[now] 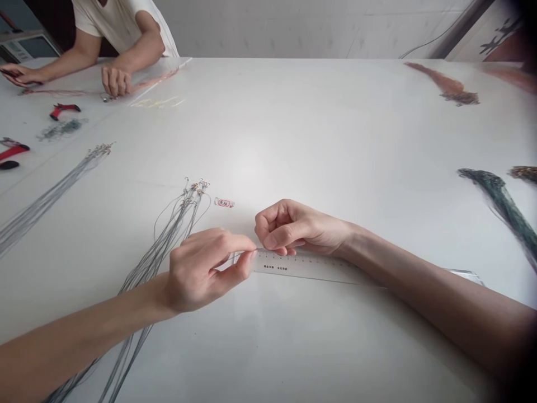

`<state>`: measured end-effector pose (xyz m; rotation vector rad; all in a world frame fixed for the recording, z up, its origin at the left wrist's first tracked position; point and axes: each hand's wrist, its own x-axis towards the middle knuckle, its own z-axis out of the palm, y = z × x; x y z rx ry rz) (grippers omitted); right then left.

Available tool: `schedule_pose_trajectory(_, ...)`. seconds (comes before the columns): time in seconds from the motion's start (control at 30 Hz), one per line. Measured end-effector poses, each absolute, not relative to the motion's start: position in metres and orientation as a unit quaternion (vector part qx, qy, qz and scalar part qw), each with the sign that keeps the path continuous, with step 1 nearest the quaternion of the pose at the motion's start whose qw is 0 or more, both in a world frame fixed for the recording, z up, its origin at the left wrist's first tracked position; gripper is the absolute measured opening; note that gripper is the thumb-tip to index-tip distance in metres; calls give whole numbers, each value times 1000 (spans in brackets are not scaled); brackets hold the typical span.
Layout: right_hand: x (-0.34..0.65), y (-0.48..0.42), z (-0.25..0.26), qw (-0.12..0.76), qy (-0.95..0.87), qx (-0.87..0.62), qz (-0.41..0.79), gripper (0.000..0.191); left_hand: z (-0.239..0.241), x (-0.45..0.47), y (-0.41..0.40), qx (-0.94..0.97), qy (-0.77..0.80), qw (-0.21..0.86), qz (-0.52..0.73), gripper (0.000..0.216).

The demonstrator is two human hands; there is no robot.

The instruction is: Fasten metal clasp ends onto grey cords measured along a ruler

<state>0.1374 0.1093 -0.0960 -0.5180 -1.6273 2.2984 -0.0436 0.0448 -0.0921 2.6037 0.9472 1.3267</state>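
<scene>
My left hand pinches a thin cord between thumb and forefinger, at the left end of a clear plastic ruler. Just to its right, my right hand is closed above the ruler, fingers curled and thumb pressed in. A short stretch of the fine cord seems to run between the two sets of fingertips; its ends are hidden. Under my left forearm lies a bundle of grey cords, with small metal hooks at its far end. Beside those hooks is a small wrapped packet with red markings.
A second grey bundle lies at left, near red-handled pliers and a loose green tangle. Across the table a co-worker's hands handle reddish cords. Reddish and dark green bundles lie at right.
</scene>
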Motion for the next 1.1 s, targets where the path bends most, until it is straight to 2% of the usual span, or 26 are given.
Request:
schedule_pose_trajectory(0.5,139,109,-99,110,-540,-136,823,13,-89,-43,44,858,303,21,415,18)
schedule_pose_trajectory(1.1,138,108,-98,122,-513,-127,840,13,-93,-45,42,851,315,32,419,16)
